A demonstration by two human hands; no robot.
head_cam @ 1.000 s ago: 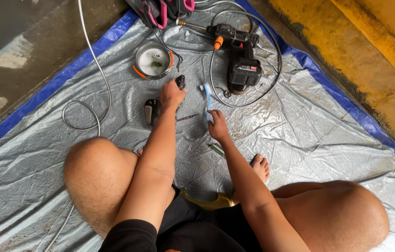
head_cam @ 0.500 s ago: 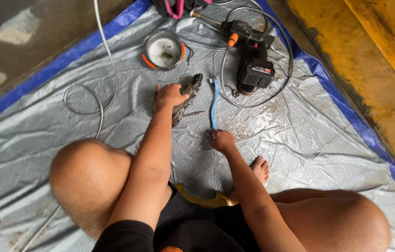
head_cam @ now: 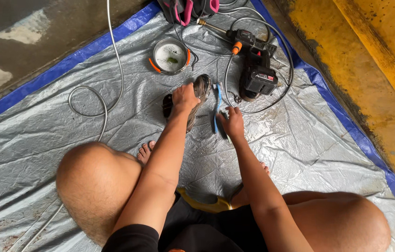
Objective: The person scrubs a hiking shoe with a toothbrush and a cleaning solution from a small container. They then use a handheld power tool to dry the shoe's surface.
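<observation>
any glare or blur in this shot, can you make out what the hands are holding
Head view: soft, even daylight with mild sheen on the crinkled silver tarp, no hard glare; sharp overall; left hand grips a dark shoe, right hand a blue-handled brush.

Ahead of the hands: the round metal bowl with orange clips (head_cam: pixel 170 56) and the black cordless spray gun with orange collar (head_cam: pixel 256 65) block the far part of the silver plastic tarp (head_cam: pixel 300 140).
Between the hands: only a narrow gap, because the left hand (head_cam: pixel 184 97) presses on the dark muddy shoe (head_cam: pixel 196 100) and the right hand (head_cam: pixel 232 123) holds the blue-handled brush (head_cam: pixel 217 109) just beside it.
Left side: the grey hose (head_cam: pixel 95 95) makes a loop there; inside the loop the tarp is bare.
Right side: bare wrinkled tarp, wide room up to the blue tarp border (head_cam: pixel 347 126).
Near side: the bent knees and bare feet close the way.
Far edge: the pink and black bag (head_cam: pixel 188 7) stands there.
</observation>
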